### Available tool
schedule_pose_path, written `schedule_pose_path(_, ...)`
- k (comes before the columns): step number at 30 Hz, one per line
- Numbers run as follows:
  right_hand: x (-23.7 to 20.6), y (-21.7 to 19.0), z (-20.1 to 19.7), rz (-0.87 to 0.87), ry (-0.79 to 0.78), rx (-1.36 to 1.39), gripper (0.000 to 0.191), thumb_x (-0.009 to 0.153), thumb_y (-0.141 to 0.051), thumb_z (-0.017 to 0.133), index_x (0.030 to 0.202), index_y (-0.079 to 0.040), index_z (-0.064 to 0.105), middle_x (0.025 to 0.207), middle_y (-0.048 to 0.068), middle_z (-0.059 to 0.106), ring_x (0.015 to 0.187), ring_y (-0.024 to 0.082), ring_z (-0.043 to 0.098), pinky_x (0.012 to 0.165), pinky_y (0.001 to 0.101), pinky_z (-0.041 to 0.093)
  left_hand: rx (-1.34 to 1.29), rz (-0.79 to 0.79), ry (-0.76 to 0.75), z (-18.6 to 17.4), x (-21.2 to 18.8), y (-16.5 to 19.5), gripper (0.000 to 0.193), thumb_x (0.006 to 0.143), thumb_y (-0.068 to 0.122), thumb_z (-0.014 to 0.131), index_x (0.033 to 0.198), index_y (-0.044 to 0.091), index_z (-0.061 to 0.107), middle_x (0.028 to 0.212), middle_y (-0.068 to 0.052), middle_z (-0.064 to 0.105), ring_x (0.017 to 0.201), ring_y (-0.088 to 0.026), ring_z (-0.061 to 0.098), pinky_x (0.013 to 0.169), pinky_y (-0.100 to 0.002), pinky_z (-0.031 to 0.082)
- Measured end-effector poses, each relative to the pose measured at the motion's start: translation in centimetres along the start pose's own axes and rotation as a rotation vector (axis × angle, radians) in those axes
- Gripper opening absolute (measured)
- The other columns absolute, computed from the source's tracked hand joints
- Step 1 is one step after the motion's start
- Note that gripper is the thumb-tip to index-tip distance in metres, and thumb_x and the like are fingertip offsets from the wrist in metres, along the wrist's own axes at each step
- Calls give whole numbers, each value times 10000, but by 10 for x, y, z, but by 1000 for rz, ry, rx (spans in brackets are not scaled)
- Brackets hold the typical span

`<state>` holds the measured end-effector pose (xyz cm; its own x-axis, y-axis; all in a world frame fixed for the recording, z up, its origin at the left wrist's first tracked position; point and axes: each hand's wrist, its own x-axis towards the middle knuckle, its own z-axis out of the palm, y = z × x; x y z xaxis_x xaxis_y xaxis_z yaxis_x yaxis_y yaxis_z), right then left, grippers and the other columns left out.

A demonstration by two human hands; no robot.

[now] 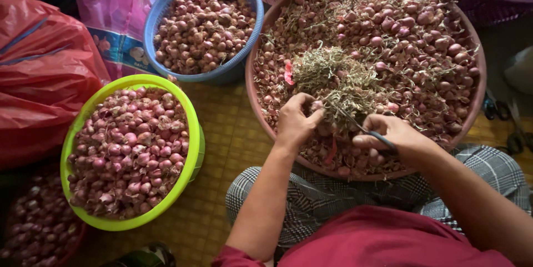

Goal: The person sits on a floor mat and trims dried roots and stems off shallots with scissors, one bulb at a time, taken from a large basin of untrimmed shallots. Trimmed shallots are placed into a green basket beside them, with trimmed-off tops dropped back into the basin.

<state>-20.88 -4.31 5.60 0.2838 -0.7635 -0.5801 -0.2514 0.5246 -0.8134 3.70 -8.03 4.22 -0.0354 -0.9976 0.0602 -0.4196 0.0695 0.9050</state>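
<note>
**Red plastic on the left, trimming under way on the right**

Red plastic sacking (44, 72) fills my far left edge. Just beside it stands a green basket (191, 128) heaped with cleaned shallots, and behind that a blue basket (161, 8) holding a smaller, browner lot. A woven mat (227, 133) shows between them.

Moving right, my left hand (295, 122) is over the near rim of the big brown basin (252, 95), fingers curled together and pinched on a single shallot (317, 106) at the foot of the heap. The basin is full of untrimmed shallots with a mound of dry roots and tops (333, 78) piled in its middle.

My right hand (391, 133) is closed around the dark handle of a pair of scissors (355, 122), whose blades point up and left toward the pinched shallot. I cannot tell whether the blades are open or already biting; they are too thin against the dry stalks.

I judge this to be the cutting step: one bulb held steady, its dry end offered to the blades. The next move calls for a short, clean snip close to the bulb, thumb kept clear, before the bulb goes to a basket on my left.
</note>
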Motion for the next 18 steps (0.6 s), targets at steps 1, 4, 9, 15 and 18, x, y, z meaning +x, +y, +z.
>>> schedule_pose_path(1, -2, -1, 0, 28, 27, -87, 441, 770, -368, 838, 928, -25, 610, 656, 83, 693, 528, 127, 606, 469, 266, 464, -63, -78, -20, -2, -2, 2, 238, 812, 195, 810, 973, 42, 726, 827, -52, 720, 728, -100, 661, 669, -265, 537)
schedule_pose_path(4, -2, -13, 7, 118, 51, -106, 467, 748, -401, 836, 938, -37, 613, 627, 70, 644, 500, 132, 596, 439, 272, 439, -188, -125, -88, -2, -4, 7, 209, 834, 186, 810, 956, 44, 716, 806, -30, 725, 717, -76, 639, 661, -246, 528)
schedule_pose_path(9, 6, -34, 25, 169, 118, -35, 481, 734, -394, 866, 972, -69, 604, 606, 80, 628, 426, 149, 546, 355, 304, 358, -292, -25, -101, 7, -7, 2, 190, 838, 135, 798, 960, 31, 697, 821, 3, 689, 737, -48, 593, 655, -222, 495)
schedule_pose_path(15, 0, -19, 10, 16, 121, -36, 459, 747, -342, 852, 973, -22, 613, 647, 100, 636, 470, 164, 562, 395, 311, 385, -609, -205, -120, 3, -5, -14, 163, 838, 123, 762, 961, 86, 661, 807, 52, 636, 689, -28, 549, 569, -203, 437)
schedule_pose_path(18, -5, -3, -9, -105, 113, -59, 392, 778, -312, 823, 1008, -58, 633, 706, 67, 674, 584, 144, 626, 511, 285, 452, -662, -311, -131, 3, -12, -17, 128, 858, 145, 762, 947, 109, 678, 826, 7, 654, 681, -59, 596, 546, -241, 462)
